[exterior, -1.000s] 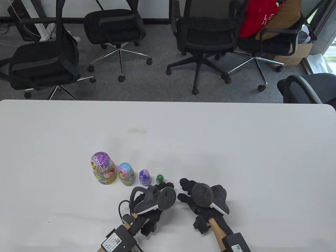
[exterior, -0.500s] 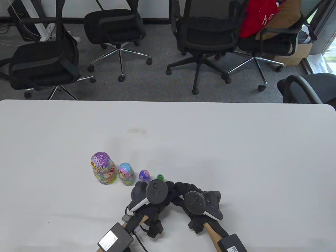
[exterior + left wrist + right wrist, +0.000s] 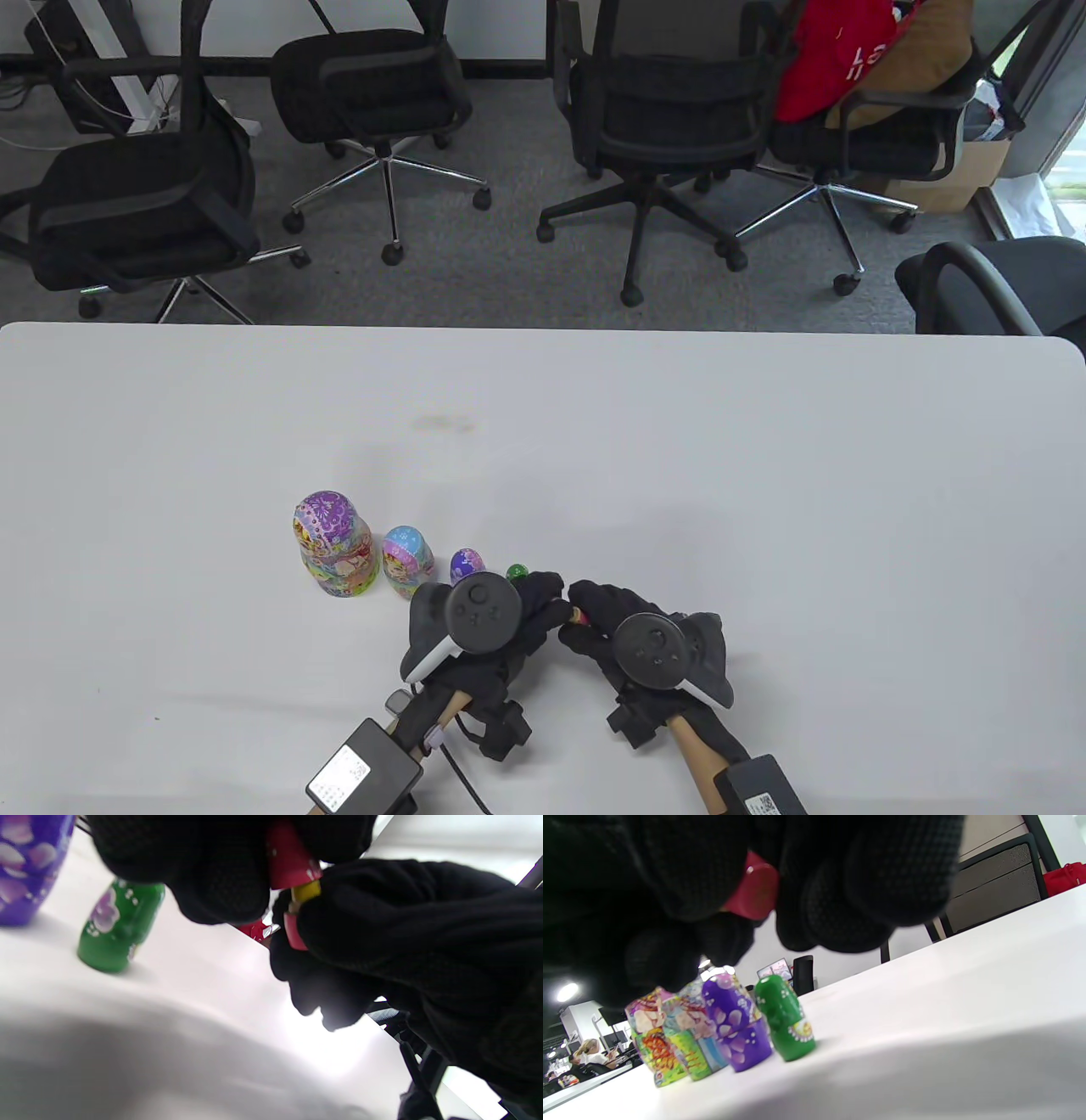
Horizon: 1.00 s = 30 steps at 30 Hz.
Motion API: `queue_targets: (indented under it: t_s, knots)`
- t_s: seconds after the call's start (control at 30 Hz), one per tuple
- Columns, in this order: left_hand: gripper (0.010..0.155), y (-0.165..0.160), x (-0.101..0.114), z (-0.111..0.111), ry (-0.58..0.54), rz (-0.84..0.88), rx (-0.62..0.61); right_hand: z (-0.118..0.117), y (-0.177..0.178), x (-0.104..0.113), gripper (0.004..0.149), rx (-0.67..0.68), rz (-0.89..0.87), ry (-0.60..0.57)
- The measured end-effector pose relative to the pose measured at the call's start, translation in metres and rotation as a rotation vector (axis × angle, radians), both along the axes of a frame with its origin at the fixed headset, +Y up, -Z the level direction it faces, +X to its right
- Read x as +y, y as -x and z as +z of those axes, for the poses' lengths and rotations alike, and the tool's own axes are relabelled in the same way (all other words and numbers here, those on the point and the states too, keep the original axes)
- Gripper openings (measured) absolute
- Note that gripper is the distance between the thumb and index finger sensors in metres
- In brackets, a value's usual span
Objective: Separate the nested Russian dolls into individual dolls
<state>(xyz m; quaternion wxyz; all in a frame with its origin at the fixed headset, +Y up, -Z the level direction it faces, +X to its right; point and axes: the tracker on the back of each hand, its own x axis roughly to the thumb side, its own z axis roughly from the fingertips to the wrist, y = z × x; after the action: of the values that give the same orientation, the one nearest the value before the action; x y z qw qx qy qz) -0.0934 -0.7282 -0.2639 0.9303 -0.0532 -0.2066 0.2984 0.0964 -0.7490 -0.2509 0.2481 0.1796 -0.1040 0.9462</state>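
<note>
Four dolls stand in a row on the white table (image 3: 764, 475): a large purple-topped doll (image 3: 335, 548), a medium blue doll (image 3: 405, 560), a small purple doll (image 3: 466, 563) and a tiny green doll (image 3: 517, 572). Just right of the green doll, my left hand (image 3: 547, 598) and right hand (image 3: 581, 609) meet fingertip to fingertip and pinch a small red doll (image 3: 573, 615) above the table. In the left wrist view its red halves (image 3: 288, 861) stand slightly apart and a yellow piece (image 3: 306, 891) shows between them. The right wrist view shows the red doll (image 3: 753, 893) between my fingers.
The row of dolls shows in the right wrist view, with the green doll (image 3: 785, 1018) nearest and the purple doll (image 3: 734, 1027) beside it. Black office chairs (image 3: 670, 110) stand beyond the table's far edge.
My hands have come together from slightly apart. The left hand has turned and its tracker has moved left. Both hands' fingertips now meet around the red doll.
</note>
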Motion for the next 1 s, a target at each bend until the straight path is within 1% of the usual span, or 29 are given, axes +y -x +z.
queue_targets:
  t_s: [0.1,0.17,0.27,0.4,0.57,0.83,0.9,1.0]
  knots:
    - [0.055,0.002,0.001,0.000,-0.029,-0.034,0.015,-0.001,-0.004,0.000,0.057,-0.011,-0.018,0.004]
    - [0.055,0.002,0.000,-0.001,-0.055,-0.093,0.021,-0.002,-0.006,0.000,0.057,-0.018,-0.028,0.006]
    - [0.055,0.000,-0.007,-0.002,-0.081,-0.235,0.014,-0.003,-0.008,0.000,0.057,-0.028,-0.027,0.001]
    - [0.055,-0.007,-0.019,-0.002,-0.084,-0.430,-0.010,-0.004,-0.011,-0.001,0.057,-0.038,-0.040,0.007]
    - [0.054,-0.014,-0.035,-0.002,-0.068,-0.615,-0.034,-0.004,-0.012,0.000,0.057,-0.049,-0.042,0.009]
    - [0.053,-0.019,-0.049,0.000,-0.101,-0.788,-0.045,-0.004,-0.012,0.000,0.057,-0.046,-0.035,0.015]
    - [0.053,-0.020,-0.051,0.000,-0.121,-0.803,-0.042,-0.004,-0.012,0.000,0.057,-0.047,-0.032,0.015]
    - [0.054,-0.021,-0.050,0.001,-0.120,-0.814,-0.042,-0.004,-0.011,0.000,0.057,-0.048,-0.026,0.015]
